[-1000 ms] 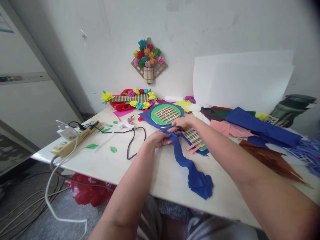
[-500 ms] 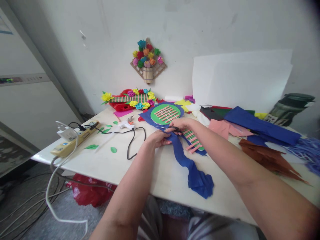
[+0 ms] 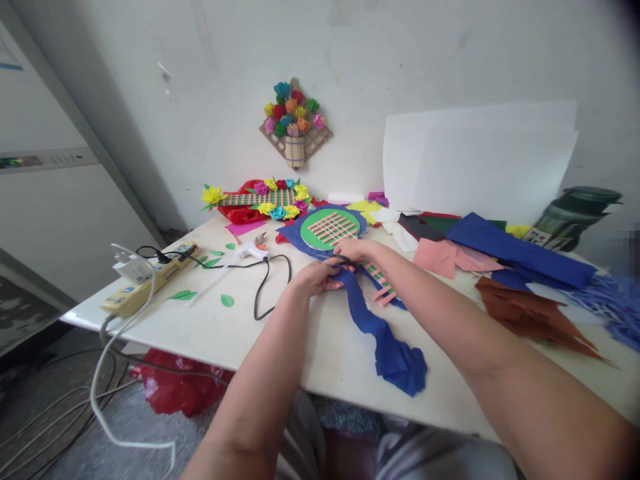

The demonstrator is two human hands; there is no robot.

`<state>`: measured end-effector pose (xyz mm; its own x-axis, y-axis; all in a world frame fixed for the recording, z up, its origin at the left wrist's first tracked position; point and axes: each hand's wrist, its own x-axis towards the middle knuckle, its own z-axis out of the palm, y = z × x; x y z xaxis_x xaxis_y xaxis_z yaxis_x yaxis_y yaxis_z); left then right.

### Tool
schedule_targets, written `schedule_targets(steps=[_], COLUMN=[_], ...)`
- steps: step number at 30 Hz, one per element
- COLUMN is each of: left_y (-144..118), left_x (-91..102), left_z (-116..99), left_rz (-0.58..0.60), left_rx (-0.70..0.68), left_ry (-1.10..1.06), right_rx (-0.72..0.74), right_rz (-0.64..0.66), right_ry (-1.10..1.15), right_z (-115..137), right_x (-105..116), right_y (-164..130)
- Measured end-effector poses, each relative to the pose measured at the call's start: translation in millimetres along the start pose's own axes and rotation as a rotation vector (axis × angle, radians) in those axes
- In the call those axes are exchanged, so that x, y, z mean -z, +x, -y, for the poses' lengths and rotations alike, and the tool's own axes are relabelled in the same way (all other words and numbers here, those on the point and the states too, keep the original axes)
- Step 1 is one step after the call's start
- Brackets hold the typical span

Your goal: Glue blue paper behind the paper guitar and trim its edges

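Near the middle of the frame, both hands meet over a blue paper (image 3: 380, 333) on the white table (image 3: 210, 330). Left hand (image 3: 315, 277) has its fingers closed on the paper's upper end, pinching it against the tabletop. Right hand (image 3: 357, 251) lies just right of it, fingers curled shut round dark scissors (image 3: 340, 259), whose tips point left toward the blue edge; whether the blades are apart cannot be told. From the hands the blue paper trails down and right as a crumpled strip that ends in a bunch near the table's front edge.

Just above the hands lies a green disc (image 3: 331, 230) with pink strips woven across it, backed by more blue paper. A second woven piece (image 3: 383, 283) shows partly under the right forearm.

At center left a white glue gun (image 3: 250, 251) rests with its black cord (image 3: 260, 293) looping toward the hands. Further left sits a yellow power strip (image 3: 145, 283), with green paper leaves (image 3: 227, 300) scattered nearby. At upper center, a flower piece (image 3: 260, 198) lies against the wall, and another flower basket (image 3: 295, 127) hangs above it. On the right side lie pink, blue and brown sheets (image 3: 530, 313), with white card (image 3: 475, 160) leaning on the wall behind them.
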<state>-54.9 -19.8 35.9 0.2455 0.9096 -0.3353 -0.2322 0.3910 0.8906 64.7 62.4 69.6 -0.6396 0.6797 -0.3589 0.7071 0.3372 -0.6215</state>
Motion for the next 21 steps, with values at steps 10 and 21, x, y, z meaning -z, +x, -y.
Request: schedule_targets(steps=[10, 21], left_y=[2, -12], left_x=[1.5, 29.2], left_z=[3, -9], left_rz=[-0.015, -0.859], left_rx=[-0.039, -0.28], left_ry=[0.009, 0.834], right_rx=[-0.033, -0.112], right_rz=[-0.051, 0.13], right_ry=[-0.026, 0.094], right_z=[3, 3], right_x=[-5, 10], right_y=[9, -21])
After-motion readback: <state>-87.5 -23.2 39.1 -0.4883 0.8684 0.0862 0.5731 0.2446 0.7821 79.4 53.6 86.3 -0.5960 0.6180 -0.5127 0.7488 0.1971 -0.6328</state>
